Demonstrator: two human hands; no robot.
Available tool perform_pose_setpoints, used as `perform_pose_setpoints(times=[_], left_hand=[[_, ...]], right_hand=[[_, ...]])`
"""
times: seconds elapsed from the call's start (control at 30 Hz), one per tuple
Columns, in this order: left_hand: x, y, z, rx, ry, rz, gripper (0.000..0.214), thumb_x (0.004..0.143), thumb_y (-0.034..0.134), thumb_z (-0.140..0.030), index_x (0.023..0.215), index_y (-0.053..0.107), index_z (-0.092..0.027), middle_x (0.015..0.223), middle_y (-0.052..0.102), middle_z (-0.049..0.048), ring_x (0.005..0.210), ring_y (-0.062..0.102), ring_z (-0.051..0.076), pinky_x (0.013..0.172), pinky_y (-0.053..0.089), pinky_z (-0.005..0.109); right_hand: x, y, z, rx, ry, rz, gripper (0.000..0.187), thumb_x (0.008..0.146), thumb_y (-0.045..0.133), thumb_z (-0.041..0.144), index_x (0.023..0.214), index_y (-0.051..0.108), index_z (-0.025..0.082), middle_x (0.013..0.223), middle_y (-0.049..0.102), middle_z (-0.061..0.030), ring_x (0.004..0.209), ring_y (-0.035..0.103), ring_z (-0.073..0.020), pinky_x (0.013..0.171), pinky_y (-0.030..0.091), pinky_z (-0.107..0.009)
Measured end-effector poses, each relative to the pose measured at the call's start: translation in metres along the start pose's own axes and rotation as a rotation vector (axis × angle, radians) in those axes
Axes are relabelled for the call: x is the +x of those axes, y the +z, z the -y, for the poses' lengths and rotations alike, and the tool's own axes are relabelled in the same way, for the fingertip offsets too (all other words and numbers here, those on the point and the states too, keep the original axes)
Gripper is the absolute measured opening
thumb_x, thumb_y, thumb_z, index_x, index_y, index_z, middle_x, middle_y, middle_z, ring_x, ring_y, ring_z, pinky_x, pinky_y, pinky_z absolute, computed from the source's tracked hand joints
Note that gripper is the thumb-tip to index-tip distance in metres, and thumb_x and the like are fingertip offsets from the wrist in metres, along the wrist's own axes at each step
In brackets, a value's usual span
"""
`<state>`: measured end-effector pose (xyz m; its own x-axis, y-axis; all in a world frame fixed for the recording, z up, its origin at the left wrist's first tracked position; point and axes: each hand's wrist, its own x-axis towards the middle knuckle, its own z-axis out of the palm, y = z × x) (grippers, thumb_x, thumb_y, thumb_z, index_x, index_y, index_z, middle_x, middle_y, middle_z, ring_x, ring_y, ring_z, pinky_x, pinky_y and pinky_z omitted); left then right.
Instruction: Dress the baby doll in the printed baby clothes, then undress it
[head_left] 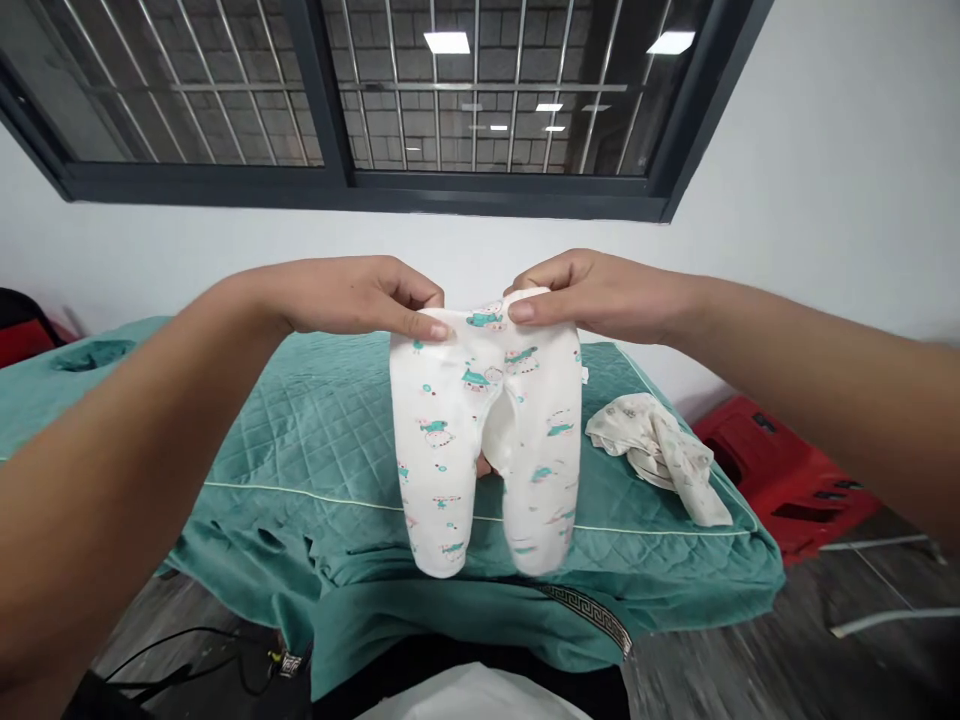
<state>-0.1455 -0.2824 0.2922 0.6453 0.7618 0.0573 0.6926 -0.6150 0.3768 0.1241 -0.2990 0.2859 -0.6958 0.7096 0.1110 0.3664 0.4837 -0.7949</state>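
Observation:
A pair of small white baby pants (pixel 439 400) with teal and pink cartoon prints hangs upright between my hands, legs pointing down. My left hand (pixel 367 295) pinches the top left of the waistband, thumb on the near side. At the top right, my right hand (pixel 581 295) grips the waistband in the same way. The fingers behind the cloth are partly hidden. Below and behind the pants lies a bed-like surface with a teal quilted cover (pixel 315 420). Through the gap between the legs, a small patch of skin shows, but I cannot make out what it belongs to.
A crumpled white printed cloth (pixel 656 450) lies on the cover's right side. Red plastic chairs (pixel 780 470) stand beyond the right edge. A dark-framed barred window (pixel 510 190) is in the wall ahead. Black cables (pixel 187 650) run along the floor at lower left.

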Motion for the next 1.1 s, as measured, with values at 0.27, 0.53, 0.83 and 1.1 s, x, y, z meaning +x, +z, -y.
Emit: perform_pose_setpoints(times=[0.27,0.53,0.83,1.1], left_hand=[[-0.003,0.011,0.009,0.186,0.023,0.086,0.029,0.078,0.064,-0.05,0.079,0.062,-0.021,0.072,0.06,0.0014,0.065,0.052,0.016,0.059,0.033,0.026],[0.005,0.027,0.016,0.058,0.021,-0.053,0.029,0.075,0.066,-0.049,0.079,0.064,-0.021,0.069,0.059,-0.0014,0.065,0.052,0.014,0.061,0.034,0.024],[0.002,0.029,0.04,-0.078,-0.062,-0.478,0.044,0.092,0.052,-0.056,0.073,0.061,-0.017,0.074,0.058,0.0008,0.071,0.051,0.013,0.065,0.037,0.026],[0.024,0.067,0.041,-0.316,0.232,-1.129,0.026,0.1,0.055,-0.038,0.114,0.059,-0.016,0.101,0.056,-0.0024,0.084,0.043,0.008,0.081,0.038,0.024]], right_hand=[[0.003,-0.025,-0.007,-0.428,0.019,-0.118,0.042,0.076,0.076,0.059,0.076,0.072,0.017,0.083,0.068,0.0021,0.079,0.064,-0.0134,0.07,0.053,-0.028],[0.003,-0.017,-0.002,-0.637,0.084,-0.122,0.051,0.078,0.077,0.058,0.057,0.057,0.017,0.055,0.041,0.0056,0.056,0.044,-0.0066,0.053,0.033,-0.023],[0.002,-0.016,-0.01,-0.425,0.02,-0.429,0.044,0.087,0.071,0.053,0.069,0.059,0.016,0.067,0.05,0.0016,0.071,0.054,-0.0117,0.063,0.042,-0.026],[0.048,0.048,-0.019,0.096,-0.176,-0.294,0.023,0.093,0.067,0.04,0.097,0.063,0.018,0.106,0.065,-0.0028,0.103,0.062,-0.0151,0.088,0.052,-0.031]])
